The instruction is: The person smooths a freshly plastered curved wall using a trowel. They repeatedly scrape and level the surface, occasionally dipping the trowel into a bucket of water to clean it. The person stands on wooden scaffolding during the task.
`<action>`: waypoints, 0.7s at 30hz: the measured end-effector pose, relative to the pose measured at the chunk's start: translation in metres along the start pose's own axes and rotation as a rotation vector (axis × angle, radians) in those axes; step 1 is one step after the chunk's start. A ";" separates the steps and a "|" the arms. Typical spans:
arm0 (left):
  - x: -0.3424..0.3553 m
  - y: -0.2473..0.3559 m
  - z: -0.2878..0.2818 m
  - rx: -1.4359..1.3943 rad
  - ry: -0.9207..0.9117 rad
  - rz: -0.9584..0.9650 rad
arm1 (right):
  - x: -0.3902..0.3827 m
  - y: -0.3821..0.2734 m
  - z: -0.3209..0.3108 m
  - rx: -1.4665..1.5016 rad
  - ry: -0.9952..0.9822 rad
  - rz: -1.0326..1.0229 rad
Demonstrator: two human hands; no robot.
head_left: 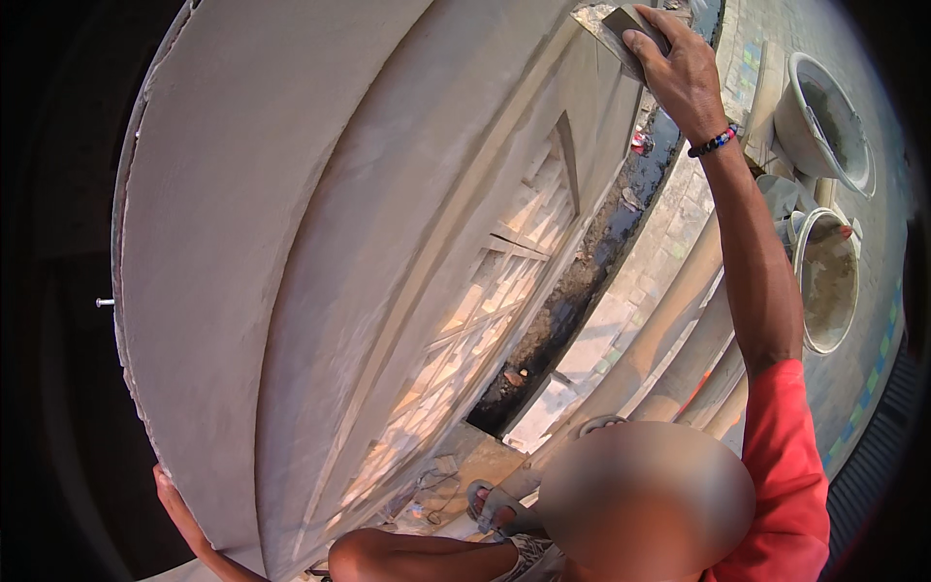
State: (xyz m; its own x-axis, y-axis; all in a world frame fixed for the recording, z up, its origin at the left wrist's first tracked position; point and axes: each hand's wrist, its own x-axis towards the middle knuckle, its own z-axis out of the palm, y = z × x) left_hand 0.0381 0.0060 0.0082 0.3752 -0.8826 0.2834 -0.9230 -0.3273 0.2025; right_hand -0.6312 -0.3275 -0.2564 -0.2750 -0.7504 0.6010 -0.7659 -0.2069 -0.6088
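At the top, my right hand [674, 73] is closed round a flat plastering trowel [603, 33] with a dark block-like grip. The trowel's plate lies at the far end of a smooth grey plastered wall [330, 252]. A beaded bracelet [715, 142] circles my right wrist. Down at the lower left, my left hand [179, 500] rests against the wall's rough outer edge. Its fingers look stretched along that edge, and part of the hand is hidden behind the wall.
A narrow drain [562, 325] with dark water and rubble runs below the wall. Long thick pipes [669, 310] lie beside it. Two pale buckets, one larger [790, 107] and one smaller [803, 291], stand at the right. A nail [105, 303] juts from the wall's left edge.
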 end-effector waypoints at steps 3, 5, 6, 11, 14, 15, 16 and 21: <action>-0.003 -0.003 -0.002 -0.003 0.016 0.000 | 0.029 -0.020 -0.006 -0.125 -0.211 0.031; -0.007 -0.002 -0.003 -0.035 0.002 -0.022 | 0.035 -0.016 0.004 -0.085 -0.390 0.062; -0.006 0.018 0.004 -0.063 -0.016 -0.030 | 0.030 -0.006 0.009 -0.160 -0.366 -0.045; -0.008 0.048 0.015 -0.125 -0.033 -0.042 | -0.012 -0.046 0.006 -0.105 -0.383 -0.220; -0.009 0.048 0.009 -0.146 -0.057 -0.041 | -0.051 -0.094 0.008 0.053 -0.437 -0.252; -0.008 0.044 0.005 -0.161 -0.065 -0.043 | -0.061 -0.120 0.003 0.015 -0.621 -0.192; -0.009 0.039 0.003 -0.175 -0.073 -0.044 | -0.073 -0.146 -0.002 -0.024 -0.805 -0.130; -0.008 0.028 0.010 -0.193 -0.059 -0.060 | -0.133 -0.174 -0.018 0.409 -0.775 -0.226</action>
State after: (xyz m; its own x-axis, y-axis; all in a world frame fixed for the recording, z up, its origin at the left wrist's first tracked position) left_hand 0.0087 0.0003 0.0018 0.4178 -0.8837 0.2109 -0.8633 -0.3139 0.3951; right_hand -0.4720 -0.1804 -0.2209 0.4388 -0.8466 0.3013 -0.4467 -0.4964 -0.7443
